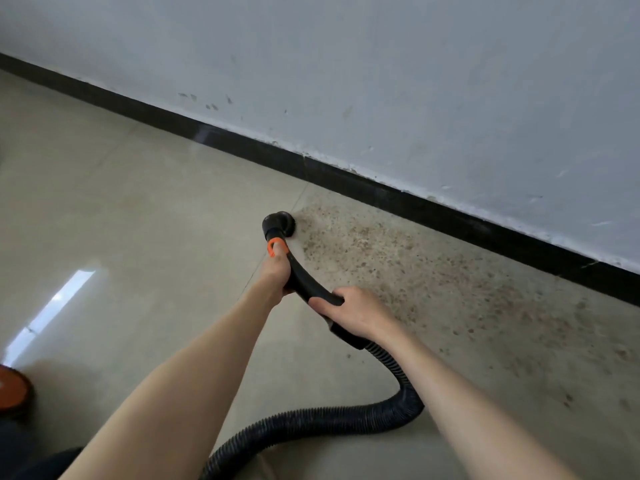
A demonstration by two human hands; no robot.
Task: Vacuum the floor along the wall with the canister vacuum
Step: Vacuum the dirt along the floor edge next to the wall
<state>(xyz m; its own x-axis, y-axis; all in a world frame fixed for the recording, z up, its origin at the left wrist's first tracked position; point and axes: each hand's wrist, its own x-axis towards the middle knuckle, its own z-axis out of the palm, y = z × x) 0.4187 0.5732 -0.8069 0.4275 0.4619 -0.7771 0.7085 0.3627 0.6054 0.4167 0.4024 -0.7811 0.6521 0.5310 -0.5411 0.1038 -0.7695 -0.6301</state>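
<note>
A black round nozzle [280, 224] rests on the beige floor at the left edge of a patch of brown crumbs [415, 271] that spreads rightward beside the black baseboard [398, 199]. Behind the nozzle, a curved black wand [304, 282] carries an orange collar [276, 245]. My left hand [277, 271] grips the wand just below that collar. My right hand [349, 311] grips the wand's rear end, where the ribbed black hose [346, 420] begins. The hose loops down and off the bottom edge.
A grey-white scuffed wall [381, 81] rises above the baseboard. At the left edge sits an orange and black round part [14, 393], probably the vacuum canister. A bright window reflection [52, 306] lies on the glossy floor [138, 202] at left.
</note>
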